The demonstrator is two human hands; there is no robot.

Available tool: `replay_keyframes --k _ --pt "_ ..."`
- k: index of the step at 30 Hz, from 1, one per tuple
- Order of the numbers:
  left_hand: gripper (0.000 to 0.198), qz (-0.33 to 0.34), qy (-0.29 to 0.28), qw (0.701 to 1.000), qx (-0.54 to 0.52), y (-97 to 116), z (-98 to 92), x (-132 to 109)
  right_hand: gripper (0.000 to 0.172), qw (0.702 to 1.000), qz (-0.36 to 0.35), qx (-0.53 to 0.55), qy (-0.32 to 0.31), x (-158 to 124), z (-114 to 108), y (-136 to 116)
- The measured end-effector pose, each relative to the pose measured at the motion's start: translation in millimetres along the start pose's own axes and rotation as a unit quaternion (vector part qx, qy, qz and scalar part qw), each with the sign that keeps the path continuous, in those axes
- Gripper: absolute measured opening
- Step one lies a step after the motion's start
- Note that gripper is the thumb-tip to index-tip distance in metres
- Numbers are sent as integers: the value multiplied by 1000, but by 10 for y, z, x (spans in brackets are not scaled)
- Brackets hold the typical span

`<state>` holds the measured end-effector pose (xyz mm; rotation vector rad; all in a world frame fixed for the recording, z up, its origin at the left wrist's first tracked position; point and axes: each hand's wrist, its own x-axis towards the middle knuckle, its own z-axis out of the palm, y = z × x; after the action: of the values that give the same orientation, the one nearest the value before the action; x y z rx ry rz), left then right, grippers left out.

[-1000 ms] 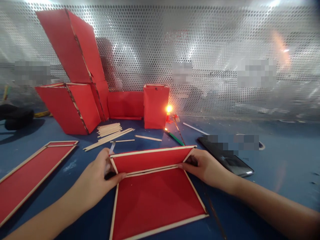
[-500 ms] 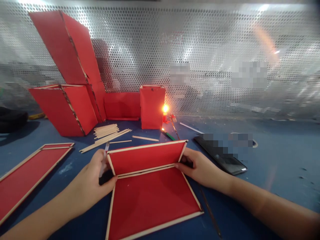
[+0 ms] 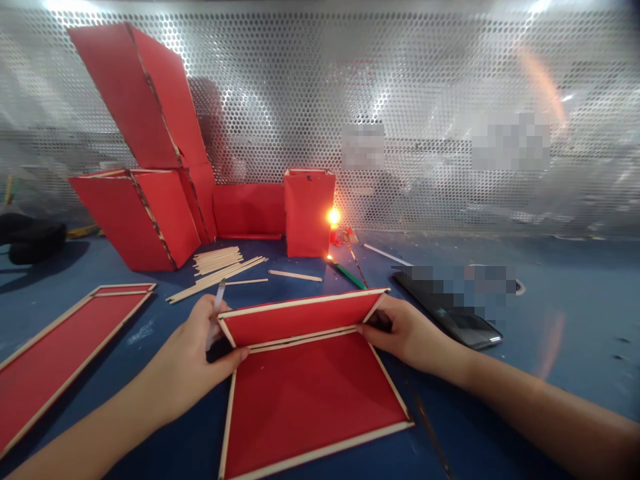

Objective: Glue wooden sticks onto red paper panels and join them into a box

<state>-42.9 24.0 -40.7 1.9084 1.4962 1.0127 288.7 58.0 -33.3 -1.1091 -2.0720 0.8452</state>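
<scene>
A red sheet structure (image 3: pixel 320 400), two panels framed with pale wooden sticks, lies in front of me. Its smaller rear panel (image 3: pixel 305 319) stands tilted up along a seam with the larger flat one. My left hand (image 3: pixel 187 357) grips the left end of the seam, thumb on the inner side and fingers behind. A whitish, translucent stick (image 3: pixel 218 303) also rises from between the fingers of that hand. At the seam's other end, my right hand (image 3: pixel 407 333) is closed on the panels, its thumb pressing inside; the remaining fingers are hidden behind.
Beyond lie loose wooden sticks (image 3: pixel 220 267), a burning flame (image 3: pixel 333 216) and a green-handled tool (image 3: pixel 350 275) with a glowing tip. Red boxes (image 3: pixel 307 213) stand by the perforated metal screen (image 3: pixel 280 80). A phone (image 3: pixel 450 313) is at right, a long framed red panel (image 3: pixel 70 360) at left.
The rear panel leans differently, its top edge lower and showing less height. Both hands keep hold of the seam's ends. The whole view has shifted slightly.
</scene>
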Motion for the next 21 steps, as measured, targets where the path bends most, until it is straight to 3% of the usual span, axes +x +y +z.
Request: replay_keyframes --k 5,12,14,19,21 --pt "51 -3 -10 1000 5 -15 37 17 23 1000 -2 0 -3 9 0 4" --pt "41 -16 18 1000 16 76 41 -12 25 999 27 28 -37 35 -16 -52" --pt "41 -17 18 999 -22 127 66 -27 29 996 47 29 -77 71 -98 -108" --pt "42 -10 7 997 -82 178 81 -40 51 956 60 112 -265 188 -488 -271" --pt "37 -15 7 999 -38 167 58 -36 60 955 37 148 -254 239 -619 -316"
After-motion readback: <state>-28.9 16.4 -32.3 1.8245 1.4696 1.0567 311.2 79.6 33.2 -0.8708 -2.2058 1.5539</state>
